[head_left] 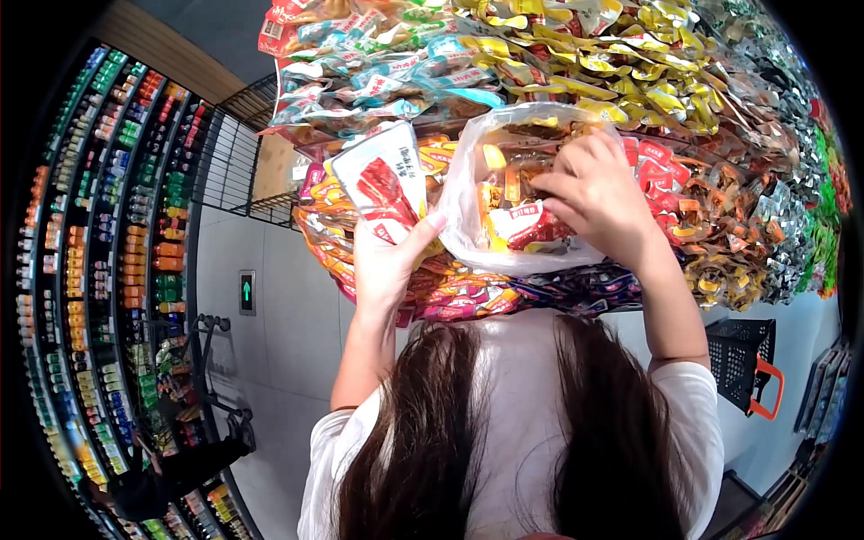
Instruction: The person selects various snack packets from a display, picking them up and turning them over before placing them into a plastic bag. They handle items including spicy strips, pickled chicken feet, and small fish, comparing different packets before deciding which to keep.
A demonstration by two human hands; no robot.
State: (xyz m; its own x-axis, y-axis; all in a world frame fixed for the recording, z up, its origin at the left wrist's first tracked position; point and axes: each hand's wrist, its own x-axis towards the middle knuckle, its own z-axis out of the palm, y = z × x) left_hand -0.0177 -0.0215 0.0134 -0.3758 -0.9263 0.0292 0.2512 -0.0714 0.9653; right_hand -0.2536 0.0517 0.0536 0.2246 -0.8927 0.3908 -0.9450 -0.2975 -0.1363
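Observation:
My left hand is closed on a white snack packet with a red picture and dark print, held upright. Its thumb lies against the rim of a clear plastic bag. The bag's mouth is open, and several small packets lie inside, among them a red-and-white packet and an orange one. My right hand reaches into the bag from the right. Its fingers are apart and bent down over the packets, and some fingertips are hidden among them.
Heaps of wrapped snacks surround the bag: yellow packets behind, red packets to the right, orange packets to the left. A wire rack juts out at left. Bottle shelves, a person with a cart, and a black basket are farther off.

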